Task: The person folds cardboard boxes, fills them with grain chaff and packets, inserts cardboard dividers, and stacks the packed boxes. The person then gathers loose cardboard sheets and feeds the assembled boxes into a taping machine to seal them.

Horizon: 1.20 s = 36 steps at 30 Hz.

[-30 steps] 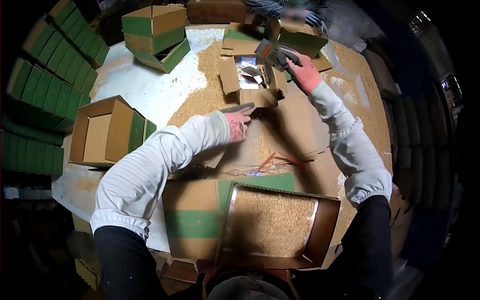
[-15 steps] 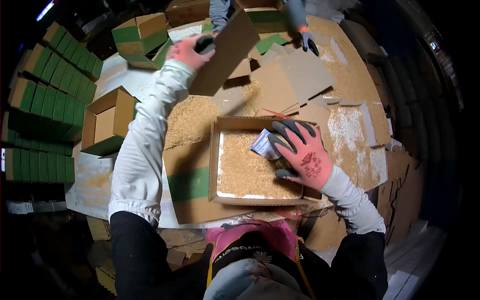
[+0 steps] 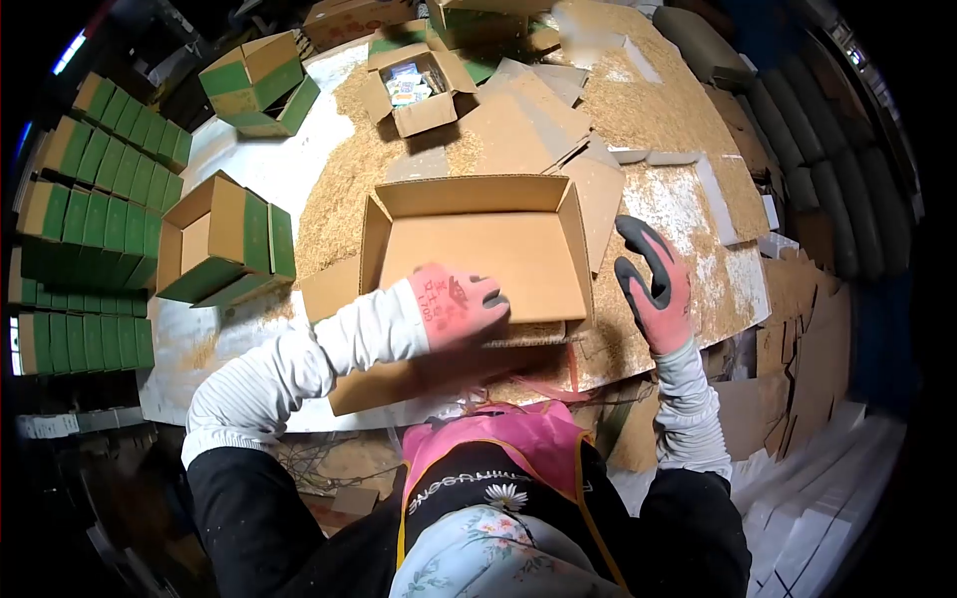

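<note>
An open cardboard box [image 3: 478, 185] stands in front of me on the table. A flat brown cardboard sheet [image 3: 488, 254] lies inside it, hiding most of the contents; a strip of shavings shows below its near edge. My left hand [image 3: 454, 307], in a pink and grey glove, is at that near edge with its fingers curled around the sheet. Just right of the box, my right hand [image 3: 658, 284] is raised, fingers and thumb apart, holding nothing. A flap hangs out on the box's near side.
Green-and-brown boxes [image 3: 224, 239] stand at the left, beside stacked green boxes [image 3: 100, 229]. Behind the work box are flat cardboard pieces [image 3: 528, 110] and an open carton [image 3: 427, 118] of small packets. Loose shavings [image 3: 648, 120] cover much of the table.
My left hand has brought the cardboard sheet down from the upper left into the box. My right hand has let go of the small blue-and-white card and moved right. The co-worker's hands are no longer clearly visible.
</note>
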Tool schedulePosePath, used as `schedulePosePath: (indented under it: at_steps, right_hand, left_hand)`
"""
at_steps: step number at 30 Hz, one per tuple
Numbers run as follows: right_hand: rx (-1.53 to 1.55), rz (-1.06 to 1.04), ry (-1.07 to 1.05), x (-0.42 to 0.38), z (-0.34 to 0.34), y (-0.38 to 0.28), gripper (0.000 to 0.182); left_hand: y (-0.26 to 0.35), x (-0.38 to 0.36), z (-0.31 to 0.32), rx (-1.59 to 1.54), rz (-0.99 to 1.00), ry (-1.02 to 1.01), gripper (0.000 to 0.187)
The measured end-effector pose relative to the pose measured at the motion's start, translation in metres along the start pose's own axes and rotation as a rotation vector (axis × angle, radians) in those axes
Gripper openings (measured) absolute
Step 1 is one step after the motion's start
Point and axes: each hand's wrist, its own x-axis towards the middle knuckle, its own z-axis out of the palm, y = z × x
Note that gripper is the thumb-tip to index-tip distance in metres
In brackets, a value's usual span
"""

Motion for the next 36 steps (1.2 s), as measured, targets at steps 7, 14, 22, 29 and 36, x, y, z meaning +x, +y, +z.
schedulePosePath:
  at_steps: [7,14,22,29,36]
  right_hand:
    - [0.941,0.727,-0.177,-0.032,0.015,0.071,0.048]
    - [0.539,0.564,-0.381,-0.071,0.126,0.159,0.065]
    - [0.718,0.438,-0.222,0.072,0.171,-0.048,0.048]
    - [1.368,0.686,-0.511,0.188,0.430,-0.111,0.045]
    - [0.590,0.423,-0.320,0.201,0.570,-0.181,0.085]
  left_hand:
    - [-0.020,-0.080,0.004,-1.557,-0.346,0.833,0.047]
    - [-0.021,-0.042,0.183,-0.960,-1.213,0.594,0.091]
    - [-0.066,-0.180,0.108,-0.782,-1.018,1.113,0.062]
    - [-0.202,-0.409,0.129,0.532,-2.076,0.411,0.044]
    - [-0.140,-0.454,0.201,-0.402,-1.550,1.609,0.026]
